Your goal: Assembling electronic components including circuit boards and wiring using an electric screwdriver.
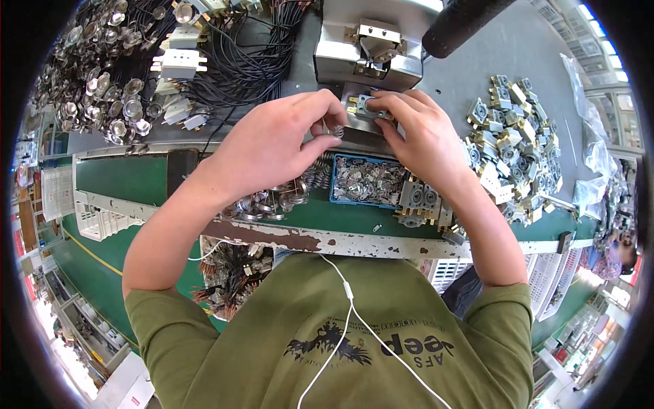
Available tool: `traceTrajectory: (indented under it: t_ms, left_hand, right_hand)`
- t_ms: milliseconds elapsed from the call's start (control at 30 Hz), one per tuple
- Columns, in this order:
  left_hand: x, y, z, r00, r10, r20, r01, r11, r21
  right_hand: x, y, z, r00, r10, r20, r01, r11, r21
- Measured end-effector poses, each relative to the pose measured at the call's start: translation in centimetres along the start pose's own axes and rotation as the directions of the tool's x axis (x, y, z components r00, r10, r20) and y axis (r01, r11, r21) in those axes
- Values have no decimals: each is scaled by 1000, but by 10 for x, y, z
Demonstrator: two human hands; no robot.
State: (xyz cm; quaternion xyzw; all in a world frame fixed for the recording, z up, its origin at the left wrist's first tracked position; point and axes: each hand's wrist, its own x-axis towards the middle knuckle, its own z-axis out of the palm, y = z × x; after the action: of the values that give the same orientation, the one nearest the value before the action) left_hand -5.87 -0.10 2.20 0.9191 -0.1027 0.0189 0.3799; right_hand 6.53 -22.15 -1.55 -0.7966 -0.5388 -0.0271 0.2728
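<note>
My left hand (276, 140) is closed, thumb and forefinger pinching a small coil spring (338, 131). My right hand (424, 129) has its fingers on a small grey block with brass terminals (364, 104), which rests on a metal plate in front of the steel press fixture (373, 51). The spring is to the left of the block and apart from it. The underside of the block is hidden. Just below my hands is a blue tray (332, 178) of small metal clips (368, 181).
More grey blocks (514, 140) are heaped at the right. Black cables (248, 58), white connectors (178, 63) and round metal cups (102, 88) fill the far left. Nearer lie loose springs (317, 176) and metal rings (269, 202). A dark bar (460, 31) juts in above.
</note>
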Motion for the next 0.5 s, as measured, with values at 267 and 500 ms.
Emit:
traceTrajectory:
  t_ms: [267,500]
  left_hand:
    - [4,3,-3,990,-130,-46,121,979,-164]
    - [4,-5,-19,979,-196,-56,174,947,-270]
  right_hand:
    - [6,-39,5,990,19,-140,23,956,292]
    - [15,-44,4,976,178,-126,-110,902,417]
